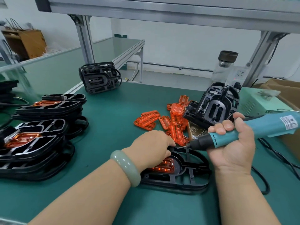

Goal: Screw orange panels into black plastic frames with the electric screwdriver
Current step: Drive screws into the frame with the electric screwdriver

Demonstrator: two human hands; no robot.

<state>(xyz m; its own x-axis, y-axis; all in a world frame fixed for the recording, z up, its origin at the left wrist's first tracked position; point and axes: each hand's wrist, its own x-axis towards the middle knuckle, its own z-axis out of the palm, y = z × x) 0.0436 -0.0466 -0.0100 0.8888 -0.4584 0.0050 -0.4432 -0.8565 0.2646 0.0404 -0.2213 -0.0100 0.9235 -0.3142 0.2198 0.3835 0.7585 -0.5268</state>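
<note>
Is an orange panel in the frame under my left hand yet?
In. The orange panel sits in the black frame, partly beneath the left hand.

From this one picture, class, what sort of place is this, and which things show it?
Probably a factory assembly bench: stacks of finished black frames, a loose pile of orange panels, and an electric screwdriver in the right hand.

Green worktop [113,111] crowded with parts.
At left, stacked black frames [40,151]; in the middle, loose orange panels [149,120]; nearest the front edge, a single frame [170,181].
</note>
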